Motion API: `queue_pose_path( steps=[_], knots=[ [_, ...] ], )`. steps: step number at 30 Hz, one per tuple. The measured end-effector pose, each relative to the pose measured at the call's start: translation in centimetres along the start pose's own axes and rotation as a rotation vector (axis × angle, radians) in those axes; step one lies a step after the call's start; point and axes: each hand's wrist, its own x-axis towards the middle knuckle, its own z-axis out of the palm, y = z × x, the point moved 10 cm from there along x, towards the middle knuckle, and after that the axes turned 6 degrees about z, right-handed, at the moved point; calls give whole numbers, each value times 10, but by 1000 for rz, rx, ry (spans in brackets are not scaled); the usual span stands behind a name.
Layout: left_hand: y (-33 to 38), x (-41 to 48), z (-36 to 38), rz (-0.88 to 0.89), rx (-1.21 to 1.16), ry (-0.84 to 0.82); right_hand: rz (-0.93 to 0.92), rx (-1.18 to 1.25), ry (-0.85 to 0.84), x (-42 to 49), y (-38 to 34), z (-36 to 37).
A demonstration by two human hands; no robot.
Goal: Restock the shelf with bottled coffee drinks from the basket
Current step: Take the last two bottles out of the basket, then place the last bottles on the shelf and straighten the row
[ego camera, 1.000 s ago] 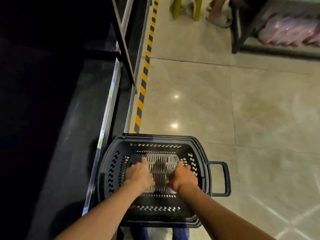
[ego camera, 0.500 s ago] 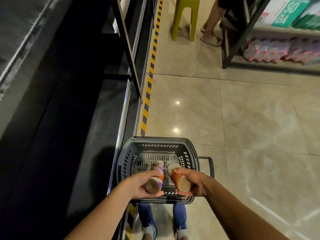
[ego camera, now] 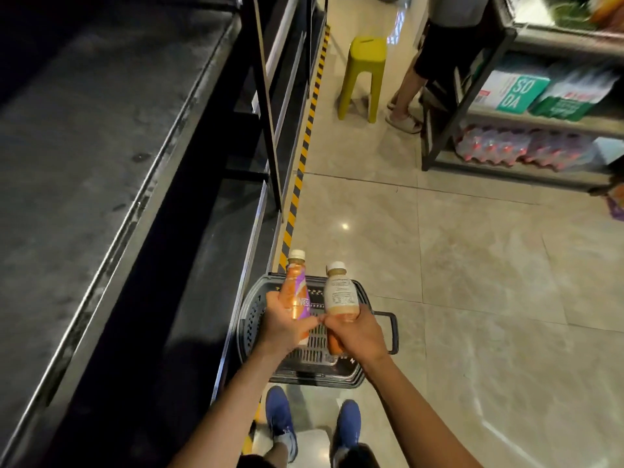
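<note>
Orange-purple bottle (ego camera: 297,293) gripped in L hand (ego camera: 287,329), pale bottle (ego camera: 341,297) in R hand (ego camera: 359,334), over basket (ego camera: 314,378); next, prob.: onto shelf (ego camera: 101,136) left of it.

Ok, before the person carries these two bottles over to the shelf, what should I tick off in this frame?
1. Left hand grips the orange-purple bottle: ok.
2. Right hand grips the white-label bottle: ok.
3. Caps on both bottles: ok.
4. Room on the dark shelf to the left: a bare surface shows, ok.
5. More bottles left in the basket: cannot tell, the hands cover its middle.
6. Path: the stool and the bystander stand far up the aisle, apart from the arms: ok.
</note>
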Motion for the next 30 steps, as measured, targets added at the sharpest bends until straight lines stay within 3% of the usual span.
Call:
queue_pose_path(
  steps=[3, 8, 12, 19, 25, 30],
  knots=[
    [2, -26, -21, 44, 21, 138, -119, -36, 38, -32, -8, -11],
    [18, -87, -45, 57, -29, 343, -308, -115, -61, -72, -29, -13],
    [20, -144, -69, -40, -172, 531, -460, -151, -182, -110, -59, -2],
    [45, -263, -148, 103, -288, 799, -688, -129, -473, -227, -112, 56],
    [69, -420, -222, 245, -338, 1091, -863, -186, -685, -357, -106, 120],
    [58, -570, -239, 284, -402, 1305, -972, -216, -887, -486, -63, 153]
  ],
)
